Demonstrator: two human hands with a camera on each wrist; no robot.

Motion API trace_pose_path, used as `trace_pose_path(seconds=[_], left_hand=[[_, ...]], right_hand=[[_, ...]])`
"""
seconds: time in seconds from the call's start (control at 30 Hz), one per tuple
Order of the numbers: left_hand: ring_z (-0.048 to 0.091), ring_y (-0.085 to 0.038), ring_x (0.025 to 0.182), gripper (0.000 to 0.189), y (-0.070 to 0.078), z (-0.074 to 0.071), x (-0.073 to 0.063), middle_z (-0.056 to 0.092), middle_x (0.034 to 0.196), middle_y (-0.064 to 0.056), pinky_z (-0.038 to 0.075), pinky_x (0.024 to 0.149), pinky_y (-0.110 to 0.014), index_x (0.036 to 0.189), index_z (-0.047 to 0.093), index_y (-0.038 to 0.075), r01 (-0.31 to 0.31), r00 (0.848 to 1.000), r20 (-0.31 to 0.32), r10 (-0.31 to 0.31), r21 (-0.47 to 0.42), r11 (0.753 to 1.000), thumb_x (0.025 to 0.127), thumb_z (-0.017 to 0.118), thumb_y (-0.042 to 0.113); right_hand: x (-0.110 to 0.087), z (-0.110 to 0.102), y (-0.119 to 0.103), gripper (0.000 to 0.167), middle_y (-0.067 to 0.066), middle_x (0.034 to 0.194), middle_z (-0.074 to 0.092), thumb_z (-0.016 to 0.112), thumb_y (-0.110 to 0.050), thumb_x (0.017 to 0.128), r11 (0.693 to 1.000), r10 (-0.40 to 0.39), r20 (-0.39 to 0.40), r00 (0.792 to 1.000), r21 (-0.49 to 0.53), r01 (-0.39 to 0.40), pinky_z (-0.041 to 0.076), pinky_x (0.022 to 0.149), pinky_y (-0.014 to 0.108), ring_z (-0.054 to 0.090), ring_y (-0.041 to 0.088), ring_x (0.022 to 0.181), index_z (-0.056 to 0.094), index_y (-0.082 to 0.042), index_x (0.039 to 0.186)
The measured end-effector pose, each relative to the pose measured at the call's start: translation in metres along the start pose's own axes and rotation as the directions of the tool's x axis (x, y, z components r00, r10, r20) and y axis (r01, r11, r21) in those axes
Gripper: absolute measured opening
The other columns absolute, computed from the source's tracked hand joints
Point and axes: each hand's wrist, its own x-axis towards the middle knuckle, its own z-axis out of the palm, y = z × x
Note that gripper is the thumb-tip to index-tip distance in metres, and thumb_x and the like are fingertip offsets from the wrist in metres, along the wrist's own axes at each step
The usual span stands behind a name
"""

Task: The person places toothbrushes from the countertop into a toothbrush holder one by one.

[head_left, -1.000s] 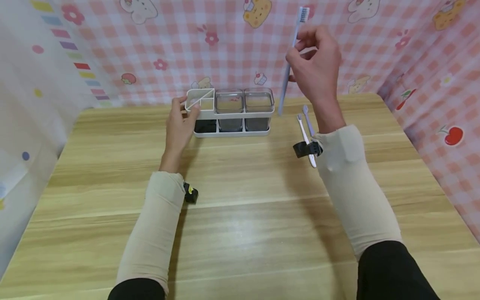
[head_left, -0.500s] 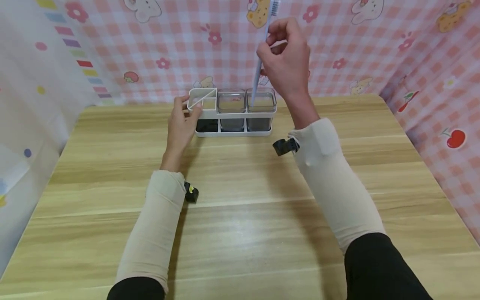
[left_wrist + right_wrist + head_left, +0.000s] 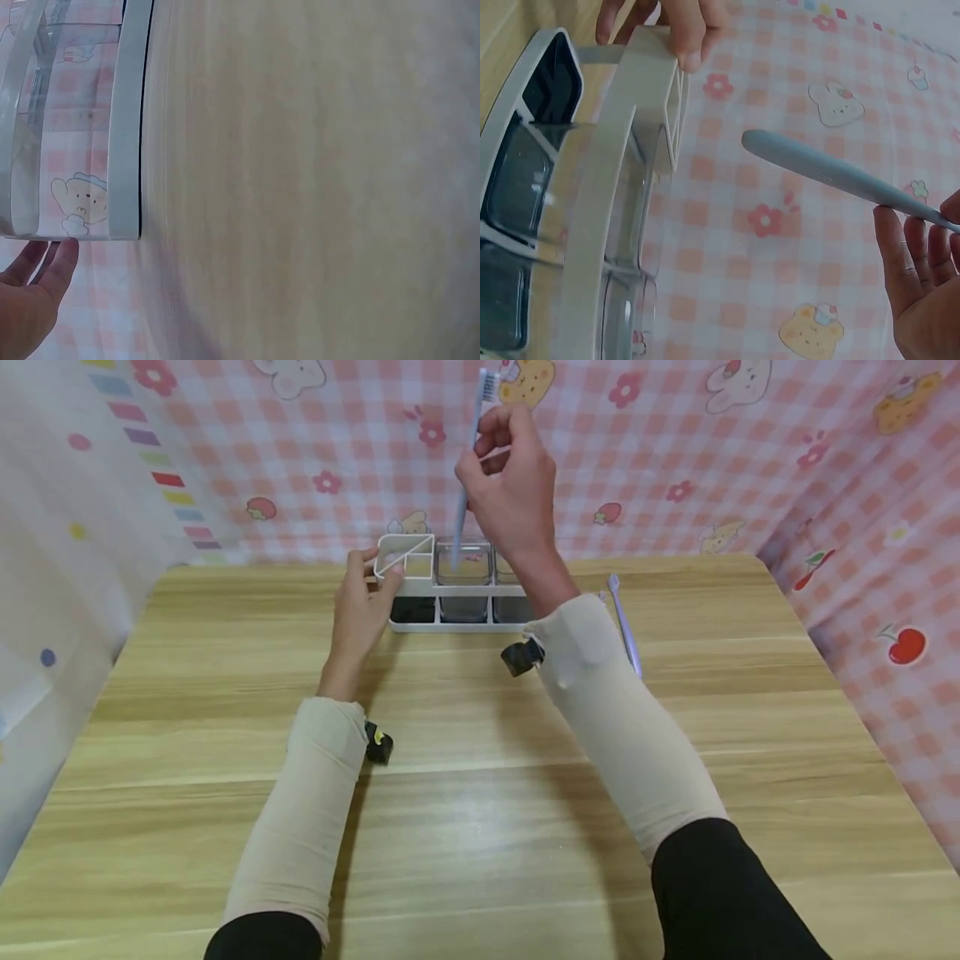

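A white toothbrush holder (image 3: 465, 628) stands at the back of the table, with a divided compartment (image 3: 418, 565) on its left and two clear cups beside it. My left hand (image 3: 362, 614) grips its left end, thumb at the front. My right hand (image 3: 513, 493) pinches a light blue toothbrush (image 3: 461, 518) near the bristles, head up and handle down. In the head view the handle's tip overlaps the middle cup (image 3: 480, 575). The right wrist view shows the handle (image 3: 817, 169) raised above the holder's top. My right wrist partly hides the right cup (image 3: 504, 578).
A purple toothbrush (image 3: 626, 627) lies on the wooden table (image 3: 465, 827) right of the holder. Another brush beside it is mostly hidden by my right sleeve (image 3: 581, 643). A pink checked cloth (image 3: 322, 435) hangs right behind the table.
My right hand has carried the blue toothbrush left, from right of the holder, past the right cup to over the middle cup. My left hand stays on the holder.
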Motion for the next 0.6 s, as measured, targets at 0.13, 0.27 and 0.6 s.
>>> trace_pose_path(seconds=[0.13,0.27,0.6], left_hand=[[0.061,-0.027,0.109,0.051,0.003,-0.001,0.0,0.062,0.132,-0.019,0.05,0.093,-0.038,0.142,0.047,0.006,0.006,1.0,0.009,-0.006,-0.006,1.0,0.101,0.06,0.033],[0.061,-0.027,0.108,0.05,0.003,0.001,0.0,0.062,0.131,-0.019,0.05,0.092,-0.038,0.142,0.047,0.006,0.006,1.0,0.007,-0.006,-0.015,1.0,0.101,0.06,0.031],[0.062,-0.029,0.109,0.049,0.001,0.009,0.001,0.063,0.13,-0.019,0.051,0.093,-0.039,0.141,0.048,0.006,0.016,1.0,0.014,-0.016,-0.026,1.0,0.101,0.06,0.031]], right_hand=[[0.001,0.009,-0.002,0.016,0.004,0.095,0.056,0.059,-0.002,0.097,1.0,-0.002,0.017,1.0,-0.015,0.003,0.055,0.07,0.023,0.059,0.016,0.082,0.053,-0.001,0.111],[0.002,0.015,0.001,0.015,0.004,0.095,0.055,0.058,-0.001,0.096,1.0,0.021,0.032,0.999,-0.02,-0.02,0.053,0.075,0.023,0.058,0.016,0.084,0.052,-0.002,0.109],[0.0,0.031,0.011,0.017,0.005,0.097,0.056,0.058,0.001,0.096,0.997,0.037,0.087,0.995,-0.064,-0.031,0.052,0.079,0.022,0.06,0.017,0.087,0.052,-0.002,0.112]])
